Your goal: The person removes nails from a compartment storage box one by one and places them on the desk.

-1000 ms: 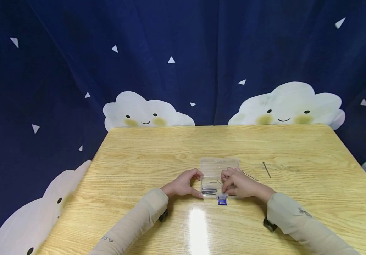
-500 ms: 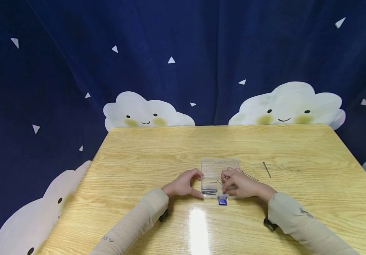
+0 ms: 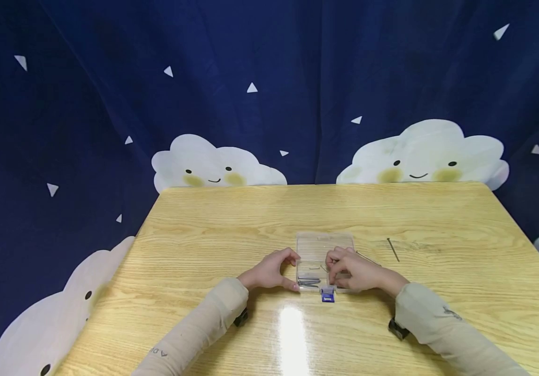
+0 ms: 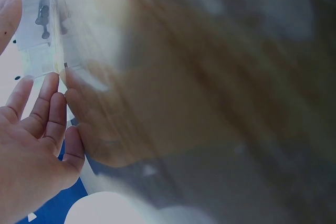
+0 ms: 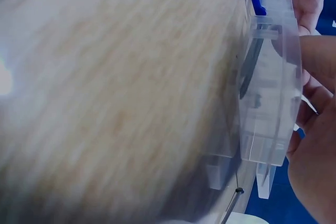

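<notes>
A clear plastic box point(image 3: 324, 245) lies on the table with its lid folded back and a blue latch point(image 3: 328, 296) at its front. Several dark nails point(image 3: 309, 282) lie in its left part, with small thin nails point(image 3: 314, 268) behind them. My left hand point(image 3: 271, 270) holds the box's left end, thumb at the front corner and fingers farther back. Over the right part, my right hand point(image 3: 353, 269) has its fingers bent down into the box; whether they pinch anything is hidden. In the right wrist view a dark nail point(image 5: 252, 66) shows through the box wall.
One long nail point(image 3: 393, 250) lies on the wooden table point(image 3: 222, 224) to the right of the box. Another nail point(image 3: 369, 258) lies just behind my right hand, partly covered. A dark blue curtain point(image 3: 297, 78) with clouds hangs behind the table.
Both hands stay in almost the same place at the box. The fingers of my right hand shift only slightly; the nails on the table have not moved.
</notes>
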Motion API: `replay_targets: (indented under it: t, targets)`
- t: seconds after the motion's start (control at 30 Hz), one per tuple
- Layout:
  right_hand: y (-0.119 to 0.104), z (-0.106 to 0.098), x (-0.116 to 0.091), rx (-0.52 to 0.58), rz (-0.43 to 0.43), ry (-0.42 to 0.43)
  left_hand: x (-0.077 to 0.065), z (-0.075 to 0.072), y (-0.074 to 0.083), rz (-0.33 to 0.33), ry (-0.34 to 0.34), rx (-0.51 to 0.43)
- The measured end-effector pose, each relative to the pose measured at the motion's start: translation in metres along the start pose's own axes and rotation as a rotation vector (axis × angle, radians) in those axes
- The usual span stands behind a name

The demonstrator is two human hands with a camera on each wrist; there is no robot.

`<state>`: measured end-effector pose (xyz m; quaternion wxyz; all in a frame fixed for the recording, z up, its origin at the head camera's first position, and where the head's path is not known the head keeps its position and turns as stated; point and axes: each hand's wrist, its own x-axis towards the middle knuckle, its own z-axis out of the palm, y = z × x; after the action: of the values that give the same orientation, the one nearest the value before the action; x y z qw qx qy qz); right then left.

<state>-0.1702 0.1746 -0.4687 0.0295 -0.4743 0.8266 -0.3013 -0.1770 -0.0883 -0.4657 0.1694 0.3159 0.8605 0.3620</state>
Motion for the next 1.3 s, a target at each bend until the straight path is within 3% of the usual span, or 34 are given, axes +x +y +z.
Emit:
replay_targets:
  t: [0.37, 0.77, 1.3]
  targets:
    - [0.0011, -0.0023, -0.0001, -0.082, -0.041, -0.047, 0.0002, 0.0, -0.0002, 0.006, 0.006, 0.003]
    - [-0.0002, -0.0059, 0.0004, 0.005, -0.021, -0.077, 0.0002, 0.0008, -0.0012, -0.008, 0.001, 0.002]
    - [0.0005, -0.0057, -0.0006, -0.025, -0.041, -0.065, -0.0001, 0.0008, -0.0017, -0.018, 0.004, 0.013]
